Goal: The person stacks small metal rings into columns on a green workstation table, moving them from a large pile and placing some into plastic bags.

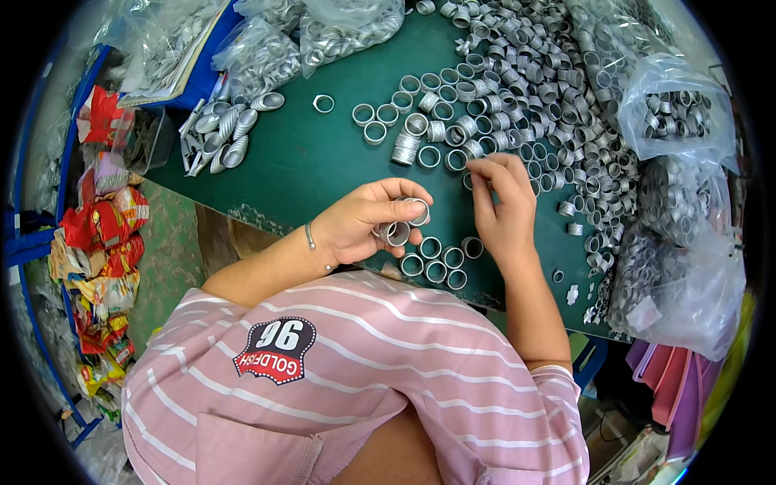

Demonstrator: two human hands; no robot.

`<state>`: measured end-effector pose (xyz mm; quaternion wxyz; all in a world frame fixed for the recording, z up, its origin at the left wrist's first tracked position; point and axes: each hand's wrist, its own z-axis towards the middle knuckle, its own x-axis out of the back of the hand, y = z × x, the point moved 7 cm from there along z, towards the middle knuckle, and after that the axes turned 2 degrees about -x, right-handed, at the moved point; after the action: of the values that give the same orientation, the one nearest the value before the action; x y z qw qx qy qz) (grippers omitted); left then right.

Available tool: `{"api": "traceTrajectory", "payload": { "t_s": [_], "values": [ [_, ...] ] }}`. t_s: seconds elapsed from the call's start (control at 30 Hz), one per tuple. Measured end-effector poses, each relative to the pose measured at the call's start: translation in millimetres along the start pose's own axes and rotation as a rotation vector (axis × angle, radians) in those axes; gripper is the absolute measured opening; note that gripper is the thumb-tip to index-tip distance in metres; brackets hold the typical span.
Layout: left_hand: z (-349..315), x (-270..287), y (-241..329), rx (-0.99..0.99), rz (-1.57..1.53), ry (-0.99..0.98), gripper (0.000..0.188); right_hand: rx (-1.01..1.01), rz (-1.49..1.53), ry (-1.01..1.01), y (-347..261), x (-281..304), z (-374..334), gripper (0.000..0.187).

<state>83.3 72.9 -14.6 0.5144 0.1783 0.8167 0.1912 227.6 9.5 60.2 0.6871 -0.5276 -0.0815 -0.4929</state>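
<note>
My left hand [360, 220] is closed around a few short silver metal rings [396, 234], held over the table's near edge. One ring sits by the thumb and another hangs lower, between the fingers. My right hand [508, 202] reaches to the near side of the loose rings, thumb and fingertips bent together at a metal ring [467, 182] that they partly cover. Just below the hands, a small group of rings [436, 272] stands on the green tabletop [299, 162]. A short upright stack of rings [406, 149] rises beyond my hands.
A large heap of rings [558, 97] spreads over the far right. Clear bags of metal parts [675, 121] line the right edge, more bags [352, 36] the back. Slant-cut metal tubes [222, 133] lie at left, near a single ring [323, 103]. Colourful packets [105, 226] hang left.
</note>
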Motion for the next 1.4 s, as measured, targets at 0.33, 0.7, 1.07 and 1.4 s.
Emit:
{"api": "traceTrajectory", "payload": {
  "t_s": [0.33, 0.7, 1.07, 1.4],
  "values": [
    [-1.6, 6.0, 10.1, -0.082, 0.126, 0.146, 0.018, -0.211, 0.381, -0.150, 14.9, -14.8, -5.3, 0.014],
    [-2.9, -17.0, 31.0, -0.410, 0.684, 0.171, 0.009, -0.556, 1.066, -0.149, 6.0, -30.5, -30.7, 0.039],
    [-3.6, -13.2, 23.6, -0.280, 0.702, 0.193, 0.022, -0.348, 1.099, -0.075, -2.2, -24.3, -34.1, 0.040],
    [-7.4, -11.3, -2.0, 0.038, 0.121, -0.087, 0.039, 0.028, 0.407, -0.046, -16.8, -11.0, -12.5, 0.025]
  ]
}}
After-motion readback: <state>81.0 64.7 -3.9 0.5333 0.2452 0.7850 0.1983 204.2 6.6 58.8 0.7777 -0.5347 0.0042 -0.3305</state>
